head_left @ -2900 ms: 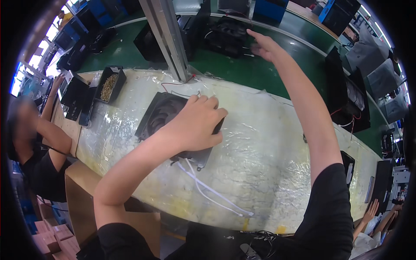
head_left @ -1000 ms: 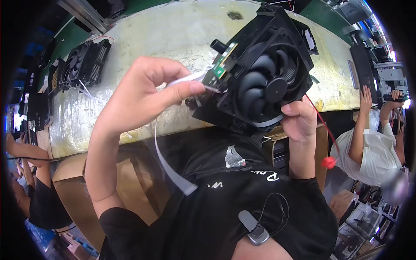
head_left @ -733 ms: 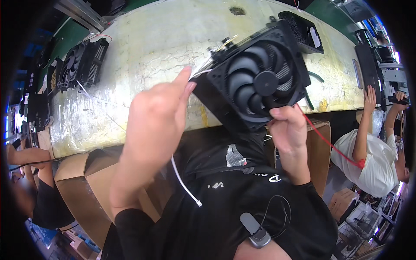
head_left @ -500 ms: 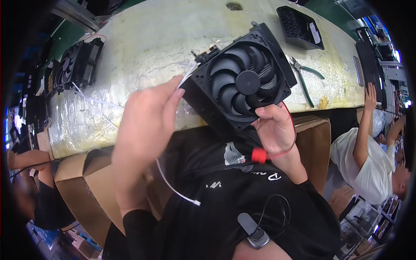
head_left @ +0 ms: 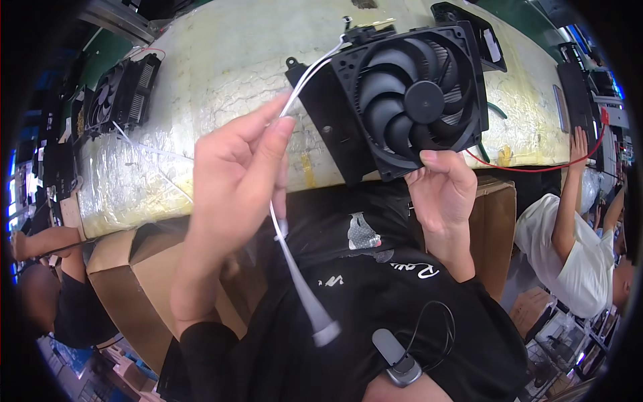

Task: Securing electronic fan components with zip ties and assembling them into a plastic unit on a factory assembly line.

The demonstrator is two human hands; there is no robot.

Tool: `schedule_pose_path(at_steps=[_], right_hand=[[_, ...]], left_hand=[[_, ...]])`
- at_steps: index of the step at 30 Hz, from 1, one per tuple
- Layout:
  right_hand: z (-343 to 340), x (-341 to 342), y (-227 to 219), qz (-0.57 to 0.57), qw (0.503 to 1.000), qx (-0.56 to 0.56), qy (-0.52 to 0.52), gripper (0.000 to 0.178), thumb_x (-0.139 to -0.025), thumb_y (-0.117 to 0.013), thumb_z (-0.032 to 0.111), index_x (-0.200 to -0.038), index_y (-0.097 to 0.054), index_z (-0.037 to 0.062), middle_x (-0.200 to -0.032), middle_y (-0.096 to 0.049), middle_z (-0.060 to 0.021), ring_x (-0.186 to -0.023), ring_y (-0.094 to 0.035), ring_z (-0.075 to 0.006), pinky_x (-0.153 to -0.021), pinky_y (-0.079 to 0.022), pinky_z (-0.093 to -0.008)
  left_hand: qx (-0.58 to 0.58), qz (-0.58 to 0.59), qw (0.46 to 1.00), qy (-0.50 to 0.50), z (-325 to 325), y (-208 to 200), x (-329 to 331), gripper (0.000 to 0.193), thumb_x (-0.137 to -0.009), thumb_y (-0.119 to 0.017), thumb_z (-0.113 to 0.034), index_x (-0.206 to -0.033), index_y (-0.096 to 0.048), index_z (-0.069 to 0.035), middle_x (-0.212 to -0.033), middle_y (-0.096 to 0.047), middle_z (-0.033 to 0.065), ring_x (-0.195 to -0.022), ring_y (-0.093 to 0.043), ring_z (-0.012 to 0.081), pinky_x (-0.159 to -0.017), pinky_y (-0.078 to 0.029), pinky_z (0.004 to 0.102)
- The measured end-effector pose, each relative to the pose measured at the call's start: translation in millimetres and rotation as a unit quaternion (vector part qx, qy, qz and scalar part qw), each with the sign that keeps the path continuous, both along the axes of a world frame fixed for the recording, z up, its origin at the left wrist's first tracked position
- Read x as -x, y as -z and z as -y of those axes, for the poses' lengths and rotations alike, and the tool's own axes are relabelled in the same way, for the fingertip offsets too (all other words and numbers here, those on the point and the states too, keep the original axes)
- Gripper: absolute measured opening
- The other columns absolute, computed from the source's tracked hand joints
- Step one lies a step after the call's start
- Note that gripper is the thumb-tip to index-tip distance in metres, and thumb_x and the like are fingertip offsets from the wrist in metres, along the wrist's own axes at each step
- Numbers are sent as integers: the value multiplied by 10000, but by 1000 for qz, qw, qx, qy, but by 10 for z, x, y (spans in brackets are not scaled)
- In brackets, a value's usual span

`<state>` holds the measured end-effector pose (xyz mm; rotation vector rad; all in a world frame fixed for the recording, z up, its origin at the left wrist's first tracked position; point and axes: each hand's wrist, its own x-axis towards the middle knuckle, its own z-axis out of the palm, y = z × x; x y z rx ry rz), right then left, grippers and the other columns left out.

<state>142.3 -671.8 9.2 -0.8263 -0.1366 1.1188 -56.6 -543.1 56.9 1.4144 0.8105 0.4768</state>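
A black cooling fan unit (head_left: 423,100) with curved blades and a heatsink behind is held up over the near table edge. Gripping its lower edge, my right hand (head_left: 445,191) has the thumb on the frame and fingers underneath. My left hand (head_left: 244,171) is closed, pinching white cables (head_left: 309,74) that run from the unit's top left corner. Below that hand one cable end hangs blurred, with a white connector (head_left: 327,333). From the unit's lower right, a red wire (head_left: 536,169) swings out to the right, ending in a red plug (head_left: 605,115).
On the film-covered table (head_left: 221,60), a similar fan unit (head_left: 124,97) stands at the left, with white cable trailing. A black bin (head_left: 492,50) and green-handled pliers (head_left: 497,110) are partly behind my fan. Cardboard boxes (head_left: 134,268) stand below. Co-workers (head_left: 569,254) sit either side.
The fan unit has moved up and right, partly covering the bin and pliers. The red wire has swung from beneath my right hand out to the right. My left hand still pinches the white cables.
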Motion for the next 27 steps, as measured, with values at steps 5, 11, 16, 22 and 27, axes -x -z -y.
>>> schedule_pose_path(at_steps=[5, 11, 16, 22, 27], right_hand=[[-130, 248, -6, 73, 997, 16, -6, 611, -769, -576, -50, -1363, -437, -11, -1284, -593, -149, -1161, -614, -278, -970, -532, -442], [-239, 378, 92, 63, 997, 47, 1, 527, -836, -605, -25, -1332, -448, 59, -1250, -600, -106, -1144, -618, -239, -935, -553, -425], [-376, 387, 75, 35, 997, 72, -12, 466, -891, -630, 31, -1312, -444, 102, -1214, -603, -49, -1143, -586, -182, -949, -496, -400], [-119, 96, -35, 26, 985, 15, -172, 668, -884, -620, -29, -1464, -307, 73, -1295, -545, -75, -1147, -561, -160, -1004, -432, -324], [172, -842, -691, 424, 867, 2, -261, 335, -885, -663, 28, -1215, -629, -17, -954, -706, -152, -866, -688, -162, -811, -534, -237]], left_hand=[[-82, 62, 989, -107, 249, 396, -66, 414, -993, -531, -61, -1389, -469, 41, -544, -464, -28, -388, -368, 27, -364, -305, 193], [-20, 53, 989, -137, 242, 552, -168, 426, -1006, -522, -97, -1396, -447, 58, -562, -491, -34, -387, -398, 24, -356, -316, 195], [-35, 60, 990, -124, 51, 568, -245, 494, -984, -569, -105, -1400, -407, 106, -1002, -664, 80, -884, -555, 60, -784, -471, 215], [-134, -49, 978, -151, -139, 535, -221, 449, -971, -582, -100, -1347, -471, 117, -847, -608, 7, -755, -501, 61, -671, -444, 210], [-146, -40, 975, -164, -115, 602, -209, 436, -986, -546, -87, -1375, -457, 89, -773, -541, -32, -672, -427, 23, -584, -364, 182]])
